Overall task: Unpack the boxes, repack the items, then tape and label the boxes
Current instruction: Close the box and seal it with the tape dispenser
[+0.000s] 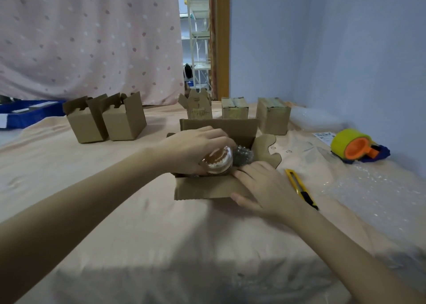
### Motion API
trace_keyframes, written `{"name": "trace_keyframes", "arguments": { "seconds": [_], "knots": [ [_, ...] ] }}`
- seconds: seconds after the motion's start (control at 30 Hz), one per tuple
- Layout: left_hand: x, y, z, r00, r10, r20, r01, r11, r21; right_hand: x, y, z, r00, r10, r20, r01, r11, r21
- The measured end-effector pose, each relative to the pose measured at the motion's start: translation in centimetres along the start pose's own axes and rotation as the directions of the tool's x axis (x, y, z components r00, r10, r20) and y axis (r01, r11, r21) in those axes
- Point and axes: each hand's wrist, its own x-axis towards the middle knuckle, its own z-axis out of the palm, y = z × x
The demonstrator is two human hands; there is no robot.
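On the peach cloth-covered table [115, 188], six brown corrugated cardboard boxes: two open ones far left [105, 119], three small ones at the back [235, 110], and one open box in the middle [207, 186]. Over it, the left hand [196, 149] curls its fingers round a clear round glass jar [217, 162] beside crinkly bubble wrap [243, 155]. The right hand [265, 186] presses the box's near corner, fingers together, thumb spread. One yellow utility knife [300, 188], one yellow-and-orange tape dispenser [356, 145].
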Motion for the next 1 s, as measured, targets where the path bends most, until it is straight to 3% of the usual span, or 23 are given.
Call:
{"name": "trace_keyframes", "arguments": {
  "seconds": [0.3,0.47,0.67,0.87,1.0],
  "knots": [
    [2.4,-0.1,1.1,0.953,0.214,0.214,-0.26,0.941,0.216,0.0,0.6,0.5,0.991,-0.111,-0.081,0.105,0.992,-0.076],
    [3.7,-0.6,2.8,0.928,0.277,0.249,-0.332,0.918,0.218,0.1,0.5,0.2,0.991,-0.116,-0.07,0.111,0.991,-0.07],
    [3.8,-1.5,5.3,0.892,0.445,0.072,-0.444,0.838,0.317,0.2,0.7,0.0,0.987,-0.163,-0.004,0.161,0.979,-0.121],
    [3.4,-2.3,6.9,0.898,0.44,-0.013,-0.397,0.822,0.408,0.7,0.3,-0.5,0.993,-0.115,-0.024,0.112,0.988,-0.109],
    [3.1,-2.3,7.3,0.925,0.376,-0.05,-0.308,0.822,0.479,0.8,0.4,-0.5,0.996,-0.08,0.035,0.082,0.994,-0.069]
  ]
}}
